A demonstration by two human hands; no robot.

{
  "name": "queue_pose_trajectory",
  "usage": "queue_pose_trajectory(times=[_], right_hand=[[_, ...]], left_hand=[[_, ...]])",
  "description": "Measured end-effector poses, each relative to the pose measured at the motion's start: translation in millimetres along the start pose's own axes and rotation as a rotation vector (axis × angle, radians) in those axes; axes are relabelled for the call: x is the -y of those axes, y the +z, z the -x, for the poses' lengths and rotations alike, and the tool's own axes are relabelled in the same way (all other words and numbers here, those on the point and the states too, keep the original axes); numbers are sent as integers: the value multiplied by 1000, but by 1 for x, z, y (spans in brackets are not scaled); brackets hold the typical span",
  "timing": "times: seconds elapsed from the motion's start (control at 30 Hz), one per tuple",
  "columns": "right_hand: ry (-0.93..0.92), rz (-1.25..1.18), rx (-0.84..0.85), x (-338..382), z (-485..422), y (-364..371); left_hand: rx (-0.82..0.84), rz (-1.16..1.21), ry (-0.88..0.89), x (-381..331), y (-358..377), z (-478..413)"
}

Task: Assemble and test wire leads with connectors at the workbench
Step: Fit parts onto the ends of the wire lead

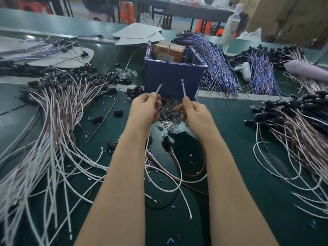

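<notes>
A heap of white leads [58, 110] lies left of my left hand [144, 110], which pinches one wire end [159, 89]. My right hand [194, 112] pinches a second wire end [183, 88]. Just beyond both hands, one blue bin [174, 77] holds one brown box [168, 50]. A second heap [298, 128] lies to the right.

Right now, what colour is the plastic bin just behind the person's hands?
The bin is dark blue, seen best in the head view.

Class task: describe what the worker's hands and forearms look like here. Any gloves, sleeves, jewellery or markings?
The left hand and right hand are ungloved, and no ring shows. The left forearm and right forearm are uncovered to the picture's bottom edge: no sleeve, watch, bracelet or marking is visible.
</notes>
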State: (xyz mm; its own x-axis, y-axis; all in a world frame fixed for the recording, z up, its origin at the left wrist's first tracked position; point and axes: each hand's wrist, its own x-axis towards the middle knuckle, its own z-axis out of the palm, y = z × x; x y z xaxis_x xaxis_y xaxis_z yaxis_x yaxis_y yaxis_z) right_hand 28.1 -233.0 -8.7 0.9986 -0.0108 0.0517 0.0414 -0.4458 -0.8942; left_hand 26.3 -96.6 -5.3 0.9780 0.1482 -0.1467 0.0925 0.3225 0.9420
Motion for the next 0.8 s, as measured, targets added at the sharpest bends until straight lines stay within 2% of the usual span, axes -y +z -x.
queue_pose_trajectory(times=[0.07, 0.17, 0.5, 0.63, 0.77, 0.8], right_hand=[[-39, 112, 108, 3, 3, 1], [-91, 150, 199, 5, 5, 4], [-54, 83, 226, 5, 5, 9], [-81, 83, 256, 11, 7, 7], [-72, 188, 335, 11, 12, -4], [-52, 171, 309, 11, 12, -7]], left_hand=[[-76, 40, 69, 1, 0, -3], [-93, 41, 95, 4, 2, -2], [25, 30, 112, 3, 6, 4], [-33, -32, 158, 2, 9, 8], [-192, 278, 113, -8, 0, 6], [-246, 323, 127, -10, -6, 3]])
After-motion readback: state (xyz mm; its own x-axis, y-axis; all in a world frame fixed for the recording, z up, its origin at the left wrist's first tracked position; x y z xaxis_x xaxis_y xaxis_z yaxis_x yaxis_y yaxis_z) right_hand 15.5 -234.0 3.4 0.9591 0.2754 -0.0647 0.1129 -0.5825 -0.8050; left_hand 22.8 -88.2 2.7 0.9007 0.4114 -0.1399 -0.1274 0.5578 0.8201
